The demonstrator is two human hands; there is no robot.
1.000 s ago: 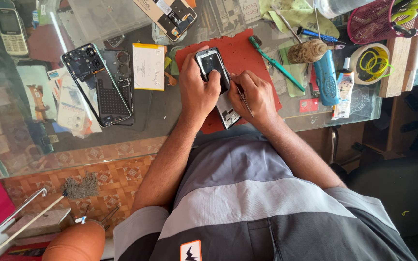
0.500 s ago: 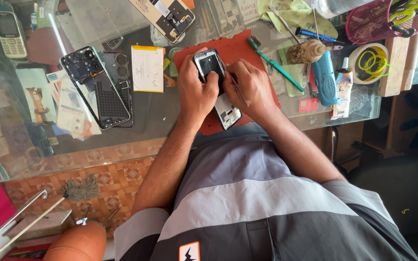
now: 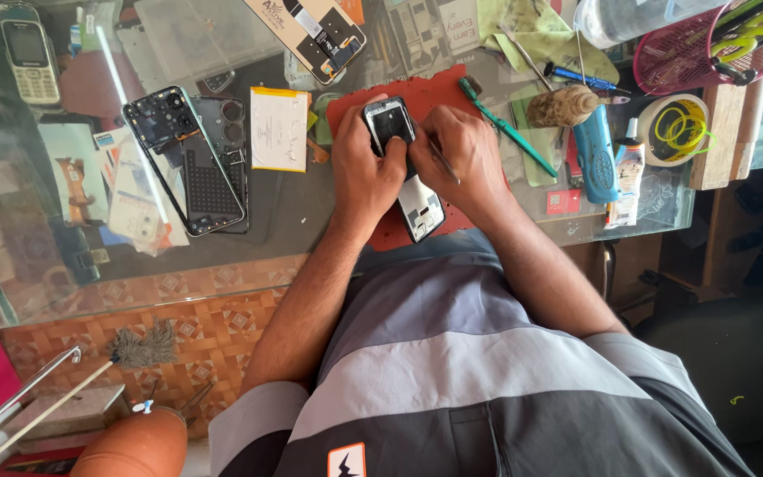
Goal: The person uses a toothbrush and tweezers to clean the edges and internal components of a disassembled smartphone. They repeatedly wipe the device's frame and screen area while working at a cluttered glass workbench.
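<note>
Two bare hands close over a dark phone (image 3: 390,132) lying on a red mat (image 3: 381,102) at the near edge of a glass table (image 3: 302,225). The left hand (image 3: 362,172) wraps the phone's left side, fingers curled over its edge, while the right hand (image 3: 461,155) presses in from the other side, pinching a thin metal tool (image 3: 443,161) whose tip meets the phone's right edge. Only the phone's upper part shows between the hands; a lighter phone part (image 3: 421,210) pokes out beneath them towards the person. Just right of the mat lies a green toothbrush (image 3: 507,128). Well apart to the left sit a pale battery (image 3: 279,128) and an opened phone frame (image 3: 189,161), with a small keypad phone (image 3: 30,51) in the far left corner.
</note>
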